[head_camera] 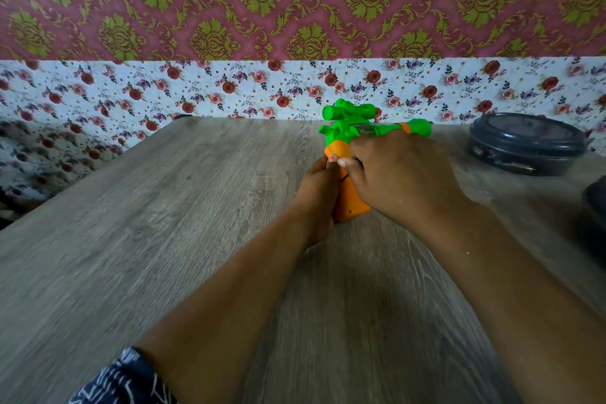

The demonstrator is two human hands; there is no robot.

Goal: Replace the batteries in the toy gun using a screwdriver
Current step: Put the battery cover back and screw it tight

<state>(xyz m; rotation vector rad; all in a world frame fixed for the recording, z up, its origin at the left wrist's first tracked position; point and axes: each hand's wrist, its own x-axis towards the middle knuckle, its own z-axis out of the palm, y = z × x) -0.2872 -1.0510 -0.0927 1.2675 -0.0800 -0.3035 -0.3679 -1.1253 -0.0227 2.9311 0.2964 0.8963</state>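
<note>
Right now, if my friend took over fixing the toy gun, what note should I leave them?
Left hand: gripping the orange handle of the toy gun from the left side.
Right hand: curled over the handle from the right, fingertips meeting the left hand's near the top of the grip.
The gun stands on the wooden table, green barrel pointing right.
A dark round container sits at the right, near the table's far edge.
No screwdriver or batteries can be seen.
Done: nothing visibly opened; the image is blurred, so the battery cover's state is unclear.
Left: find the screwdriver, open the cover, swap batteries, close it.
</note>
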